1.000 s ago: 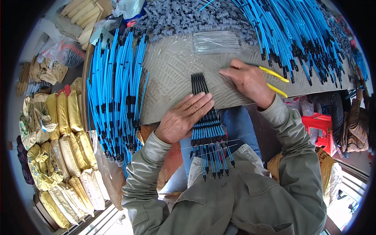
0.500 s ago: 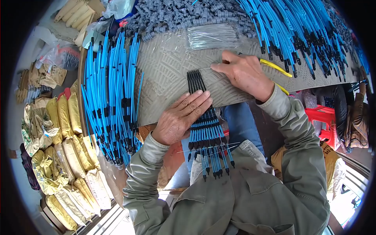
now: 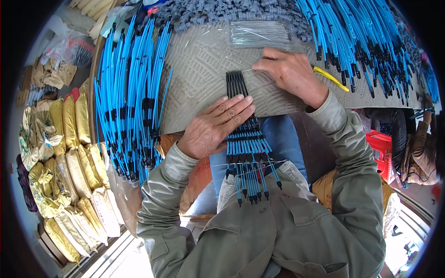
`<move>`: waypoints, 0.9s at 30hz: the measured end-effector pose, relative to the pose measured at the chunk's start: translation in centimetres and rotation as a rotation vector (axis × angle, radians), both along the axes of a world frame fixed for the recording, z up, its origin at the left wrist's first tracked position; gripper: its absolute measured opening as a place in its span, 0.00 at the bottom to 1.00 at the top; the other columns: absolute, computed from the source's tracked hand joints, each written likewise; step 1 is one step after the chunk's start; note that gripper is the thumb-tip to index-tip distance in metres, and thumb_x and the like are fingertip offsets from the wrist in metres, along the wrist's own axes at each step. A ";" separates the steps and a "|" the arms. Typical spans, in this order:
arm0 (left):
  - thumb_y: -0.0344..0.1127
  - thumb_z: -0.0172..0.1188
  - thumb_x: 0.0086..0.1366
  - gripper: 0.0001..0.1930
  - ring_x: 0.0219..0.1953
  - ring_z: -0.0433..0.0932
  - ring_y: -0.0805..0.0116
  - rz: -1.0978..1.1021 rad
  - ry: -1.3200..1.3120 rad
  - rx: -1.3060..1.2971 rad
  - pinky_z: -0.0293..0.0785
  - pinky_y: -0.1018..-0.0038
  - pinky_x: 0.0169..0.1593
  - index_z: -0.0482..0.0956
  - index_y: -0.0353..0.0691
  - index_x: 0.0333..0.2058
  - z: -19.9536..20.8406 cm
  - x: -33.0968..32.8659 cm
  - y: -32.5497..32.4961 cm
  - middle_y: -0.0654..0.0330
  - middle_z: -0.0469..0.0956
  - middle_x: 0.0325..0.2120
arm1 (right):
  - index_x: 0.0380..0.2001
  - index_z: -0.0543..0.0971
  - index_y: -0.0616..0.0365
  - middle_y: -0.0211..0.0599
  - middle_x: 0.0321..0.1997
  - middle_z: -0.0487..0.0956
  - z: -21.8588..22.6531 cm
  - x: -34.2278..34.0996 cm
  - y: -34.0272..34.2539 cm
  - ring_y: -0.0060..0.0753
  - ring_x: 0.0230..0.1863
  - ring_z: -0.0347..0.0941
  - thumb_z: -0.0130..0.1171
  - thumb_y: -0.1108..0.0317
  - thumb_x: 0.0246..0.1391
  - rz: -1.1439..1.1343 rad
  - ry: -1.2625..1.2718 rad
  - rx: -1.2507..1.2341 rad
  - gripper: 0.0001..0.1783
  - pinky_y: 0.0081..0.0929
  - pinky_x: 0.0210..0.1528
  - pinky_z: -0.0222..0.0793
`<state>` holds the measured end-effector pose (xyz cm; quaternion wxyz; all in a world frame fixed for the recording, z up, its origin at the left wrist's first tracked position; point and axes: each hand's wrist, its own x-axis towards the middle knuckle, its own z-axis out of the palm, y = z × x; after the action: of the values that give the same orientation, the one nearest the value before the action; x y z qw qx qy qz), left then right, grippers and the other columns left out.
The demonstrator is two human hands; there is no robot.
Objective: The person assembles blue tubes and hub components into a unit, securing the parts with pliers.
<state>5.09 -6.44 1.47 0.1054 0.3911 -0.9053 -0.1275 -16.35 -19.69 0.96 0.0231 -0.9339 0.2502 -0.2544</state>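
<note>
A row of slim blue rods with black tips and black sleeves (image 3: pixel 250 136) fans out from the table edge toward my lap. Two thin metal wires (image 3: pixel 278 161) cross it near the lap end. My left hand (image 3: pixel 215 123) lies flat over the upper part of the row, fingers stretched out on the black ends. Beside the far black tips (image 3: pixel 234 76), my right hand (image 3: pixel 292 76) pinches a thin metal wire (image 3: pixel 247 70) between thumb and fingers. A yellow plier handle (image 3: pixel 331 78) sticks out behind this hand; whether the palm holds the pliers is hidden.
A stack of straight metal wires (image 3: pixel 259 34) lies beyond my right hand. Grey plastic fittings (image 3: pixel 208 16) are heaped at the back. Blue rods pile up at left (image 3: pixel 132 102) and far right (image 3: pixel 357 41). A red stool (image 3: pixel 380 150) stands right; gold packages (image 3: pixel 76 171) fill the left.
The view has shifted slightly. My right hand still pinches the wire by the far tips, and the lower yellow handle seen before is now out of sight. My left hand stays on the rods.
</note>
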 end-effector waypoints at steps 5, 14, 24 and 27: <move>0.29 0.65 0.33 0.50 0.63 0.52 0.65 -0.024 0.007 -0.033 0.51 0.66 0.64 0.55 0.43 0.60 -0.4 0.4 -0.2 0.60 0.53 0.62 | 0.31 0.78 0.49 0.32 0.26 0.71 0.6 0.4 0.4 0.40 0.24 0.71 0.54 0.72 0.44 -0.015 0.038 0.022 0.09 0.34 0.22 0.64; 0.32 0.67 0.34 0.49 0.63 0.52 0.65 -0.025 0.006 -0.035 0.49 0.68 0.64 0.54 0.42 0.60 -0.6 0.4 0.1 0.60 0.53 0.62 | 0.28 0.72 0.53 0.35 0.26 0.70 1.2 1.4 1.3 0.45 0.25 0.71 0.53 0.72 0.47 -0.079 0.135 0.068 0.04 0.37 0.22 0.63; 0.26 0.62 0.31 0.49 0.64 0.51 0.66 -0.019 0.074 0.038 0.48 0.68 0.65 0.55 0.43 0.60 -0.1 0.4 0.2 0.62 0.52 0.62 | 0.28 0.72 0.52 0.34 0.27 0.71 1.8 2.2 0.2 0.46 0.26 0.71 0.52 0.72 0.47 -0.017 0.221 0.036 0.03 0.38 0.23 0.63; 0.26 0.62 0.31 0.50 0.64 0.51 0.66 -0.016 0.076 0.023 0.48 0.68 0.65 0.55 0.43 0.60 -0.3 0.4 0.2 0.62 0.52 0.62 | 0.28 0.72 0.51 0.34 0.27 0.71 1.8 2.6 0.2 0.45 0.26 0.71 0.51 0.71 0.48 -0.012 0.239 0.004 0.03 0.38 0.23 0.63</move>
<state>5.47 -6.23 1.14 0.1340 0.3802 -0.9022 -0.1536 -13.76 -19.50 2.80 -0.0066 -0.9559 0.2575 -0.1408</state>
